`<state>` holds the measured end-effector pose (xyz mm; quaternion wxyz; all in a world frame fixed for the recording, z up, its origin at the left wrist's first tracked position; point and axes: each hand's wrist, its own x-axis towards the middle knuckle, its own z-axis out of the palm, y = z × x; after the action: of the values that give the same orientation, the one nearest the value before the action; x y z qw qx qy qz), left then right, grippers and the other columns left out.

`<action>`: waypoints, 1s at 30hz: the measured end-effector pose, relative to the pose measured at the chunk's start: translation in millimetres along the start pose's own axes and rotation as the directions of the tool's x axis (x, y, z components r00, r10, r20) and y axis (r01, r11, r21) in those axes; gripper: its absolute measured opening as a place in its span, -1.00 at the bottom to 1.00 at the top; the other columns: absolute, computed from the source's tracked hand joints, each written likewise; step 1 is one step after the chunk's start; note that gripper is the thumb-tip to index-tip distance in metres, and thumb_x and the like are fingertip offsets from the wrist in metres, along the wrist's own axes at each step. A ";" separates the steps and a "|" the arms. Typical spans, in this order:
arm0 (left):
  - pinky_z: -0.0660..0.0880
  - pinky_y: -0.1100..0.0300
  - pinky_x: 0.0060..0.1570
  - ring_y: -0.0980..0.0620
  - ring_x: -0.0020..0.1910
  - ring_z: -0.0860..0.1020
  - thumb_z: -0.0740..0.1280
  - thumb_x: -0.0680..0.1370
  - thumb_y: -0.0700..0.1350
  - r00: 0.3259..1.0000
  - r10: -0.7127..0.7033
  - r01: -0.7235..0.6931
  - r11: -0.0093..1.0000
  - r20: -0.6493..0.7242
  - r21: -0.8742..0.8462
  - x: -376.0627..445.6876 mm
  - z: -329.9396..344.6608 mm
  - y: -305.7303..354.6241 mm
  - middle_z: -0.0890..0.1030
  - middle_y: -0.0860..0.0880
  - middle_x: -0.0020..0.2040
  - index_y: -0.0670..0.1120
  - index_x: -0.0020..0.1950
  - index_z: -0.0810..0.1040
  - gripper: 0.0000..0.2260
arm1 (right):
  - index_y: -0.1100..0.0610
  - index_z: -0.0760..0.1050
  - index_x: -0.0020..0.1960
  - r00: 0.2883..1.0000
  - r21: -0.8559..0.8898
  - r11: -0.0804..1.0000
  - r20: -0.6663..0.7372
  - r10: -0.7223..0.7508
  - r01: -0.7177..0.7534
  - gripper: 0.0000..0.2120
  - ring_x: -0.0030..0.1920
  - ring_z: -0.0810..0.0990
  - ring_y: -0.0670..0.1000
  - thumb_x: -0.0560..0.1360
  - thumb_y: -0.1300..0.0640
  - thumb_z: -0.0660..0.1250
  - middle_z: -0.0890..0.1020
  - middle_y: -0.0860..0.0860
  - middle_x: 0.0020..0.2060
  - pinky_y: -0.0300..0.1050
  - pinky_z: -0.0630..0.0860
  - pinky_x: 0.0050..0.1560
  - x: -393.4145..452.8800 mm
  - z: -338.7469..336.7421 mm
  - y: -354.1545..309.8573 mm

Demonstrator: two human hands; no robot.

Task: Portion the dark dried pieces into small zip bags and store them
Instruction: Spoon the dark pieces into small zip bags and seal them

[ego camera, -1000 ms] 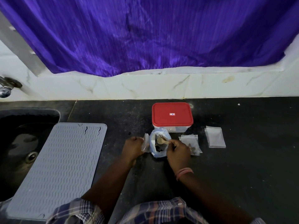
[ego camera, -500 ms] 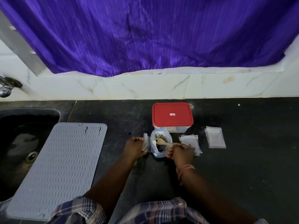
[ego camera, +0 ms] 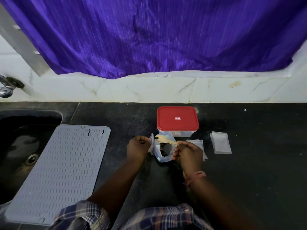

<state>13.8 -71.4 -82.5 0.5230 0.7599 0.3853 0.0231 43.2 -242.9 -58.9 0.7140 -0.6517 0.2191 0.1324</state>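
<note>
Left hand (ego camera: 137, 147) curled, pinching a small clear zip bag (ego camera: 151, 143) by its edge, held upright just left of the big bag (ego camera: 163, 151). Right hand (ego camera: 187, 151) gripping the handle of a wooden spoon (ego camera: 164, 139), bowl pointing left, raised over the big bag's open mouth, one dark piece (ego camera: 156, 138) sitting at the bowl's tip close to the zip bag. More dark dried pieces (ego camera: 163, 153) down inside the big bag, seen through its clear wall. Big bag standing on the black counter (ego camera: 249, 171) between the two hands, just in front of a clear box (ego camera: 184, 134) with a red lid (ego camera: 177, 118), lid on. Right of the right hand, a zip bag lying flat (ego camera: 197, 143), partly hidden by the hand, contents hard to tell. Further right and apart, another flat zip bag (ego camera: 221, 144). Band (ego camera: 195, 176) around the right wrist. Checked sleeves (ego camera: 83, 214) at the bottom edge. On the left, a grey ribbed mat (ego camera: 59, 171) lying over the edge of a dark sink (ego camera: 20, 146), tap (ego camera: 6, 87) above at the far left. White marbled tiles (ego camera: 149, 90) behind the counter, purple curtain (ego camera: 149, 34) hanging above them.
</note>
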 end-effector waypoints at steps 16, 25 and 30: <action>0.61 0.01 -0.08 -0.04 -0.15 0.66 0.40 0.48 -0.24 0.984 0.139 -0.127 0.987 -0.111 0.103 -13.9 5.6 7.4 0.68 -0.01 -0.18 -0.08 -0.10 0.60 -0.93 | 0.15 0.60 0.24 0.456 -0.533 0.013 0.710 -0.536 0.846 -0.57 0.10 0.66 0.09 0.50 0.12 0.08 0.68 0.10 0.08 -0.05 0.61 0.08 -13.2 5.6 18.2; 0.65 -0.05 -0.01 -0.01 -0.15 0.67 0.39 0.51 -0.23 0.987 0.038 -0.029 0.998 -0.156 0.062 -13.5 -5.9 10.2 0.65 0.07 -0.19 0.04 -0.15 0.56 -0.84 | 0.11 0.69 0.04 0.737 -0.463 0.601 0.199 -0.646 0.652 -0.81 -0.12 0.65 -0.09 0.53 0.28 0.34 0.72 -0.04 -0.14 -0.17 0.58 -0.04 -7.9 -0.4 8.8; 0.49 0.18 -0.06 0.04 -0.07 0.62 0.38 0.55 -0.19 0.978 0.131 -0.106 0.982 -0.165 0.154 -17.2 -11.2 15.4 0.68 0.03 -0.08 -0.04 0.02 0.64 -0.91 | 0.13 0.68 -0.06 0.868 -0.550 0.714 0.040 -0.495 0.433 -0.87 -0.12 0.65 -0.03 0.53 0.26 0.35 0.70 -0.02 -0.19 -0.18 0.52 -0.03 8.3 -11.8 22.3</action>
<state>5.5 -75.5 -58.6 0.4286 0.8125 0.3842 0.0927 38.2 -252.7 -83.1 0.4968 -0.8663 0.0409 -0.0307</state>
